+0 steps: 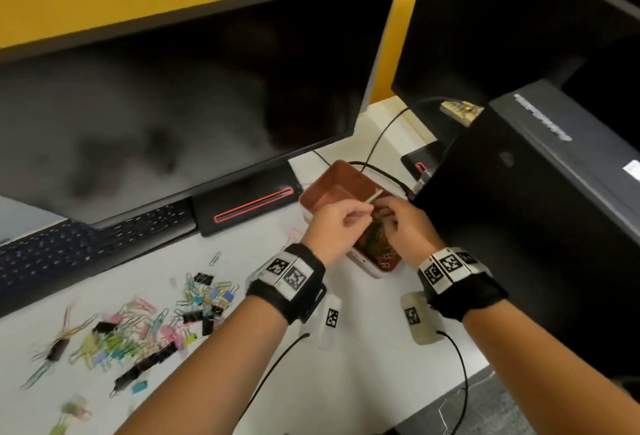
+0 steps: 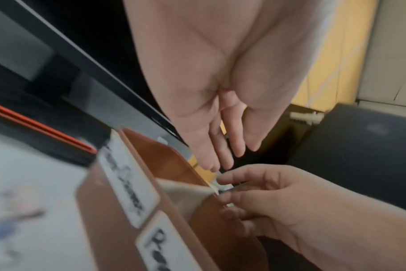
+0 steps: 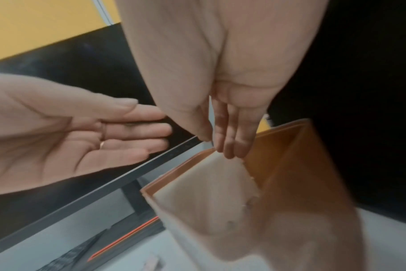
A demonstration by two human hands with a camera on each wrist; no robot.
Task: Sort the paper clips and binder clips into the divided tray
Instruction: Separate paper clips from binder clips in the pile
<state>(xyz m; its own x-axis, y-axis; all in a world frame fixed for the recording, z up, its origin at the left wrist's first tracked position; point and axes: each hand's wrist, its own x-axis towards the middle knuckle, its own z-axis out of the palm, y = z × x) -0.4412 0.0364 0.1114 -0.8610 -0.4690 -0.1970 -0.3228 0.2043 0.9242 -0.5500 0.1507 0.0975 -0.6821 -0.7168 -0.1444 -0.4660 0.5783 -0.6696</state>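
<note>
Left hand open, right hand fingers touching the divider, grip unclear: probably best seat it squarely in the tray.

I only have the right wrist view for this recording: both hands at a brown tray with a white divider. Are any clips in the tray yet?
Observer: Yes. The head view shows a heap of coloured clips in the tray, on the near side of the divider.
Operator: How much is left to sort?
Observer: A big mixed pile of paper clips and binder clips lies on the desk, to the left of the left hand.
Operator: Are the compartments marked?
Observer: The left wrist view shows two white labels on the tray's side. The print is too blurred to read.
</note>
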